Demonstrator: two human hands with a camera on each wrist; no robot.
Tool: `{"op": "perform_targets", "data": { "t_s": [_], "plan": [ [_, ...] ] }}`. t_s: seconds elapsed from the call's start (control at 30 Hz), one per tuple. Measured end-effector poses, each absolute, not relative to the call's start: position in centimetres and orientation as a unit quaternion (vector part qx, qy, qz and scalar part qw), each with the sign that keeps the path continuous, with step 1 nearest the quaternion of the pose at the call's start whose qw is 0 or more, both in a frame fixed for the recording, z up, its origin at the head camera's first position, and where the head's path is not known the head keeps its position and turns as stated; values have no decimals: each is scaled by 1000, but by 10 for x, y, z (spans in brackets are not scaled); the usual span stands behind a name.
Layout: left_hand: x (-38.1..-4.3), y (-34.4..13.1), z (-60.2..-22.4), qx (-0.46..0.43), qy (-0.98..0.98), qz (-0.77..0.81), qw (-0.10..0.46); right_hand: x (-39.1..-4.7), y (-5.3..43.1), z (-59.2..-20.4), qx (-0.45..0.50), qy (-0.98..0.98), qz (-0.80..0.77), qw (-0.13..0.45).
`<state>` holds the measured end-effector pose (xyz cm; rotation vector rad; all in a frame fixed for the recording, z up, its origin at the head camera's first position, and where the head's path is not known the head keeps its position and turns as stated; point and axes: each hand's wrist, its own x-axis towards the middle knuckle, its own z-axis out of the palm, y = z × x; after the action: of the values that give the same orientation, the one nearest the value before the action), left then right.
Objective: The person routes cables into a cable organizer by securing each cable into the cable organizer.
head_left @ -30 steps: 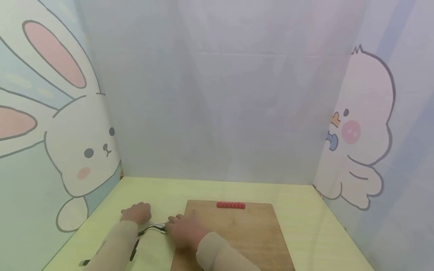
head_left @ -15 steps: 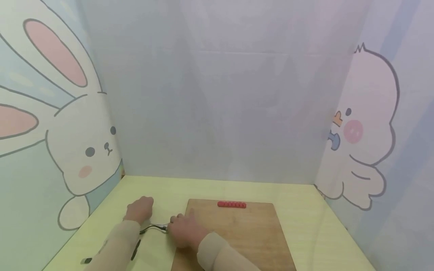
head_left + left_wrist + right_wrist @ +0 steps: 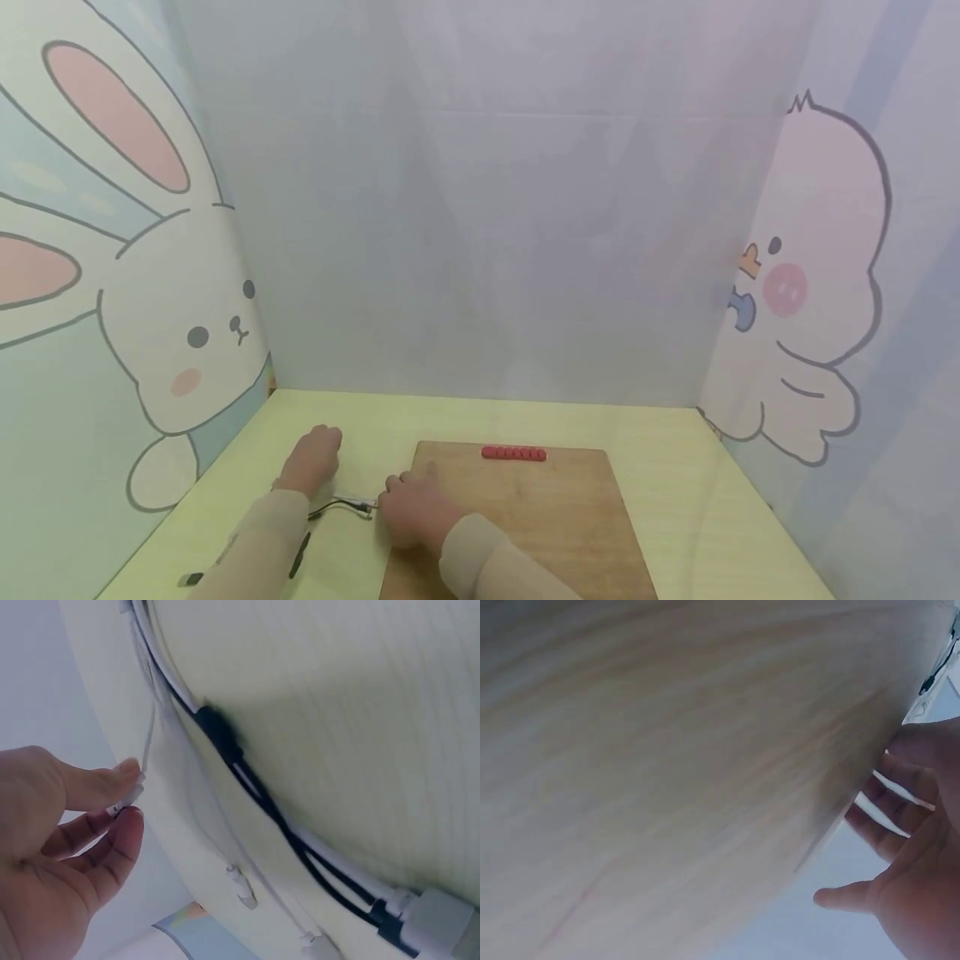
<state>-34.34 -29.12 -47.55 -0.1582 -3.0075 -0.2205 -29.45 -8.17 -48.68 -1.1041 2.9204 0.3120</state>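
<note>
In the left wrist view my left hand [image 3: 67, 825] pinches a small white cable connector [image 3: 126, 799] between thumb and fingers, above the table. Its thin white lead runs up to a bundle of black and white cables [image 3: 255, 791]. More white connectors [image 3: 241, 887] hang or lie beside it. My right hand [image 3: 420, 508] is at the left edge of the wooden board [image 3: 532, 525], where the bundle's black and white strands [image 3: 348, 502] reach its fingers. In the right wrist view its fingers are partly bent, and the fingertips nearest the cables are hidden.
A red segmented strip [image 3: 513, 453] lies at the board's far edge. A grey-and-black plug [image 3: 191, 578] and a dark slim piece [image 3: 300, 554] show around the left sleeve. A grey wall [image 3: 480, 250] and side walls with cartoon prints enclose the table.
My left hand has moved a little farther from the body and slightly right. The right hand has shifted slightly right, uncovering more of the cable strands.
</note>
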Motion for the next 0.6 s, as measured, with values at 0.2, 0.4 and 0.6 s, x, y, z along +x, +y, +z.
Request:
{"op": "perform_targets", "data": {
  "t_s": [0.2, 0.4, 0.6],
  "plan": [
    [-345, -286, -459, -62, -991, -73, 91, -293, -74, -474, -401, 912, 85, -32],
    [-348, -275, -443, -81, -986, -81, 122, -289, -64, -463, -455, 880, 90, -102],
    [-352, -263, -428, -87, -984, -83, 129, -282, -52, -452, -480, 852, 139, -156]
  ]
}}
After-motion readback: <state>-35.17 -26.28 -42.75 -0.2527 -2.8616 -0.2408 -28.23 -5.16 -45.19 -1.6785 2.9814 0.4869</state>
